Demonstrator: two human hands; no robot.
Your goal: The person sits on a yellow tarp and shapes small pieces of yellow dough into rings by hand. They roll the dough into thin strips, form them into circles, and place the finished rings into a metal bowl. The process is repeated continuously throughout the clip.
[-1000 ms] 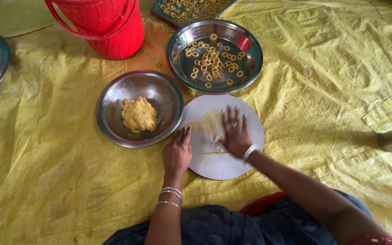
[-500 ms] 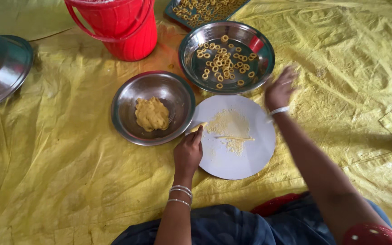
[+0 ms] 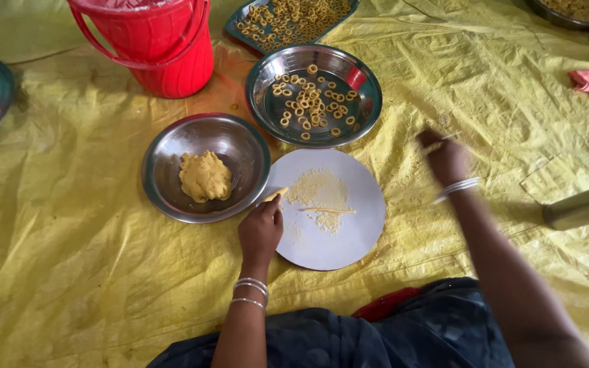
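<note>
Head view looks down on a white disc [image 3: 335, 235] lying flat on a yellow sheet [image 3: 69, 272], and all places below are told from this disc. Its middle carries a patch of pale yellow crumbs [image 3: 318, 194] with one thin rolled dough strand [image 3: 327, 210] lying across them, roughly level. The left hand [image 3: 260, 230] rests on the disc's left edge, fingers curled shut around a small piece of dough [image 3: 275, 193] that pokes out at the fingertips. The right hand [image 3: 446, 160] is off the disc to the right, above the sheet and blurred; its fingers look bunched together, though whether they pinch anything cannot be told. Just left of the disc, touching its edge, sits a steel bowl [image 3: 172, 197] holding a dough lump [image 3: 205, 176]. Just above the disc stands a steel plate [image 3: 366, 102] scattered with small dough rings [image 3: 311, 102]. Farther up and left is a red bucket [image 3: 165, 48], and above the plate a tray [image 3: 236, 31] of more rings. Compared with half a second ago, the right hand has dropped from beside the plate to a spot lower and farther right of the disc, while the left hand has stayed at the disc's left edge; the strand now lies bare on the crumbs.
</note>
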